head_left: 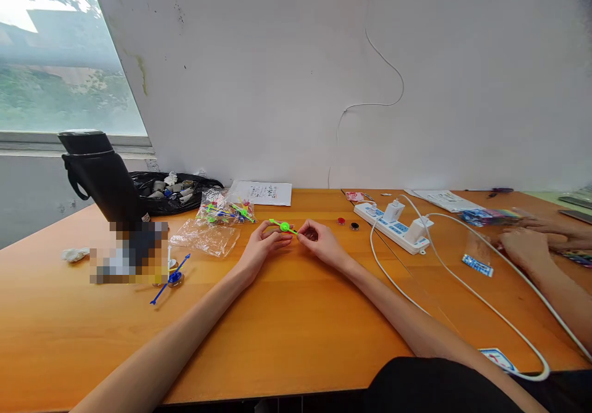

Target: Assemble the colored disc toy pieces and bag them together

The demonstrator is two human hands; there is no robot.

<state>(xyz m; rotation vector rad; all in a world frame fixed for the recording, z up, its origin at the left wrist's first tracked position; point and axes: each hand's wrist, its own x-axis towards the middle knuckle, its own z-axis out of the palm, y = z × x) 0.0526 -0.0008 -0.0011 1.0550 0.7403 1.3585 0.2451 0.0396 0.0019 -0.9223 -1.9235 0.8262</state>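
Note:
A bright green arrow-shaped spinner (285, 226) with a round centre is held between my two hands, above the wooden table. The fingers of my left hand (261, 246) close around its left end, near the arrow tip. With thumb and finger, my right hand (322, 244) pinches the other end. A red disc (341, 221) and a black disc (354, 226) lie just right of my right hand. To the left of my forearm, a blue arrow spinner (174, 277) rests tilted on small round pieces. A clear bag (222, 208) of coloured arrows lies behind my left hand.
An empty clear bag (206, 238) and a black bottle (102, 179) are on the left, with a black plastic bag (182, 192) behind. On the right, a white power strip (393, 228) trails cables. Another person's hands (531, 240) work among packets (490, 217) at far right.

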